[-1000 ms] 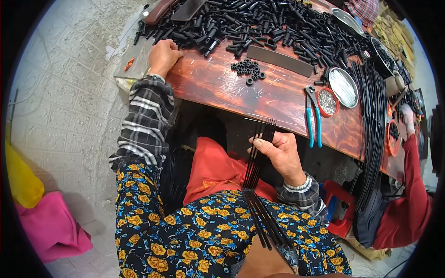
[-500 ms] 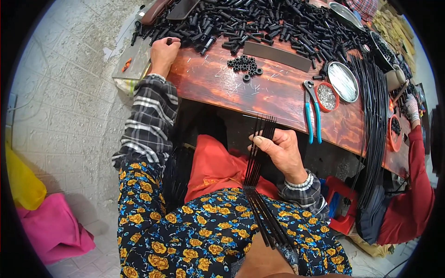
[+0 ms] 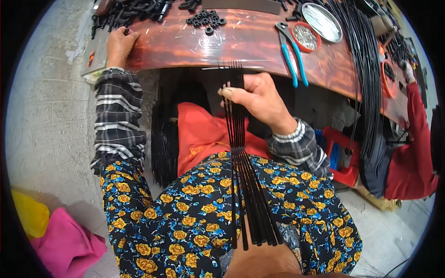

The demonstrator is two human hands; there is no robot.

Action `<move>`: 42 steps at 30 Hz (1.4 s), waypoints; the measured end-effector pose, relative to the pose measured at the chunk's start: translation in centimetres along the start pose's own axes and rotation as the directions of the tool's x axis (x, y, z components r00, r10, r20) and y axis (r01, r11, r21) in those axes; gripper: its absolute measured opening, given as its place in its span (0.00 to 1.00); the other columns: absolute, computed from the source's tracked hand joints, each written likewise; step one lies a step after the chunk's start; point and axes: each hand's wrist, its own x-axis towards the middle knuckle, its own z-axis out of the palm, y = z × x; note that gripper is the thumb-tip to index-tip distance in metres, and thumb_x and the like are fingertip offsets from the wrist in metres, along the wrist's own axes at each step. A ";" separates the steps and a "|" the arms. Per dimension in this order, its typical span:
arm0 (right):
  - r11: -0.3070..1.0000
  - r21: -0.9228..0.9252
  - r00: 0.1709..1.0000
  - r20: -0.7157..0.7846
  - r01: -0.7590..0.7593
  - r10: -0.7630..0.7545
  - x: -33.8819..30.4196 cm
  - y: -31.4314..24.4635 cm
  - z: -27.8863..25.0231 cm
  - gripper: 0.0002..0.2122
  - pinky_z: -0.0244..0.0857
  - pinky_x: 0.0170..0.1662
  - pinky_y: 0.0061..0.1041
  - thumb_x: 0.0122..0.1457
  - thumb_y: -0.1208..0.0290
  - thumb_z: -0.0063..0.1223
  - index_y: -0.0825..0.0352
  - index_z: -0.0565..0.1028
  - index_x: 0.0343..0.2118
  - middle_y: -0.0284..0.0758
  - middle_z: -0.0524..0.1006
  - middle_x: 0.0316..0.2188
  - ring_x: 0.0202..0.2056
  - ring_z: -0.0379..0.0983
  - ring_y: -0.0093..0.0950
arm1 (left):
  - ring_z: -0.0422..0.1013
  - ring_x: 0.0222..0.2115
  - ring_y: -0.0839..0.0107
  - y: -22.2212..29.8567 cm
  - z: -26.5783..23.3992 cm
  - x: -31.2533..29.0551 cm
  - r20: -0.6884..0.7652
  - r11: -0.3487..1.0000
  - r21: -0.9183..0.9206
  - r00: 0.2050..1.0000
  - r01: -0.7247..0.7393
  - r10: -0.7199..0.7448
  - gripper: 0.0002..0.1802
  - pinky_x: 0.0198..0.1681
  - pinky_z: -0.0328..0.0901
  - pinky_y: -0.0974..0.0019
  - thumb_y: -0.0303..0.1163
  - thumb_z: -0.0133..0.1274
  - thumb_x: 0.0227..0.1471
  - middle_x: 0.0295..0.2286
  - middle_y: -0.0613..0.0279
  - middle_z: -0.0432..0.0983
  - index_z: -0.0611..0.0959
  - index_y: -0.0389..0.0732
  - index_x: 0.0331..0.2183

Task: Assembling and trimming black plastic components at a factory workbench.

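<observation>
My right hand [image 3: 259, 99] grips a fan of thin black ribs [image 3: 237, 125], like umbrella ribs, between thumb and fingers. Their thin ends stick up by the table's front edge; the thicker ends spread down over my floral-covered lap. My left hand [image 3: 121, 46] rests at the table's left front corner with its fingers curled closed. A small dark bit shows at its fingertips, too small to name. Nearby on the table lies a cluster of small black rings [image 3: 204, 19].
Blue-handled pliers [image 3: 292, 55] lie by a red dish of small metal bits [image 3: 306, 37] and a round tray of white pins [image 3: 322, 22]. Long black rods [image 3: 368, 88] hang over the front edge. Black tubes [image 3: 139, 10] heap at the back. A red-sleeved person [image 3: 412, 153] works at right.
The view has tilted down, so the table sits higher in the picture. My right hand keeps its grip on the ribs, which stand more upright. My left hand stays at the table corner.
</observation>
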 end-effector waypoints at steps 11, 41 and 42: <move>0.991 0.134 0.997 0.065 0.026 -0.035 -0.4 0.9 -0.1 0.08 0.67 0.26 0.16 0.56 0.69 0.57 0.71 0.79 0.29 0.32 0.78 0.22 0.23 0.73 0.16 | 0.72 0.38 0.43 0.5 0.6 -0.8 -0.103 0.976 0.214 0.993 -0.029 0.052 0.23 0.42 0.65 0.50 0.49 0.55 0.45 0.34 0.42 0.77 0.81 0.39 0.34; 0.950 0.308 0.998 0.021 0.043 -0.052 0.3 1.0 0.4 0.08 0.61 0.23 0.16 0.55 0.73 0.56 0.72 0.78 0.23 0.29 0.76 0.18 0.20 0.68 0.14 | 0.76 0.27 0.70 15.0 2.8 -16.8 0.476 -0.222 -0.799 0.813 0.559 0.336 0.15 0.28 0.72 0.70 0.29 0.55 0.53 0.31 0.59 0.78 0.77 0.36 0.43; 0.961 0.274 0.998 0.052 0.022 -0.037 0.3 1.1 0.0 0.07 0.65 0.26 0.16 0.56 0.72 0.56 0.72 0.78 0.30 0.30 0.77 0.21 0.22 0.71 0.15 | 0.76 0.28 0.70 14.9 2.9 -16.8 0.464 -0.230 -0.802 0.818 0.551 0.341 0.16 0.28 0.72 0.70 0.28 0.55 0.53 0.31 0.59 0.78 0.77 0.36 0.45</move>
